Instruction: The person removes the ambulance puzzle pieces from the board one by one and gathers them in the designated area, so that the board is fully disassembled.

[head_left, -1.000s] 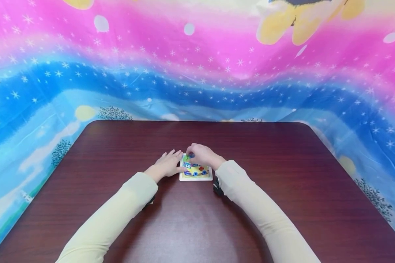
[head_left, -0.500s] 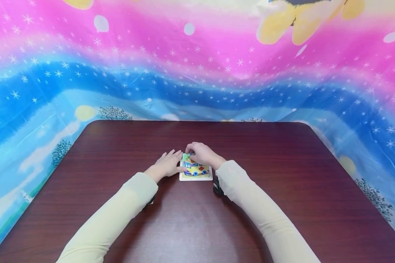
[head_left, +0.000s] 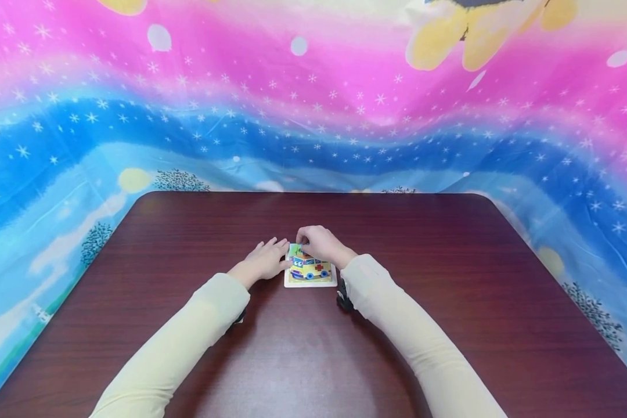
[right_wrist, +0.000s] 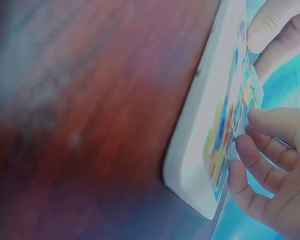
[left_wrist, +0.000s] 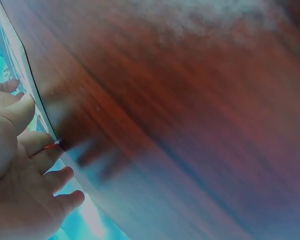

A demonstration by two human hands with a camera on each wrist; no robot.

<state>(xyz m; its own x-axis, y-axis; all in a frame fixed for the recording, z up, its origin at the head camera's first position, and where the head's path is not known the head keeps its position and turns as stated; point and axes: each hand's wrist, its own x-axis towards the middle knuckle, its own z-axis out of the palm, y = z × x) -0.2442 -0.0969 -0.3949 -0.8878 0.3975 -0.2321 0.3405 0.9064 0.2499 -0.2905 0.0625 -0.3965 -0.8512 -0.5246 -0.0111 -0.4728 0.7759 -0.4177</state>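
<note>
A square, white-bordered picture board (head_left: pixel 310 284) with a yellow ambulance lies flat on the table. My left hand (head_left: pixel 263 261) has its fingers spread at the board's left edge, with the thumb by the picture. Over the board's upper part is my right hand (head_left: pixel 324 244), its fingers bent down. The right wrist view shows a small tilted picture piece (right_wrist: pixel 255 90) standing up from the board (right_wrist: pixel 195 145), pinched at the right hand's (right_wrist: pixel 275 160) thumb; its far side is hidden. In the left wrist view, the left hand (left_wrist: pixel 29 185) is beside the board's edge.
The dark red-brown wooden table (head_left: pixel 313 348) extends around the board. Behind it hangs a pink and blue patterned cloth (head_left: pixel 313 104). A black object (head_left: pixel 345 297) shows under the right wrist by the sleeve.
My right hand has shifted slightly over the board's upper edge, and the piece at its fingertips has turned. The left thumb has drawn back a little, so more of the ambulance's front shows.
</note>
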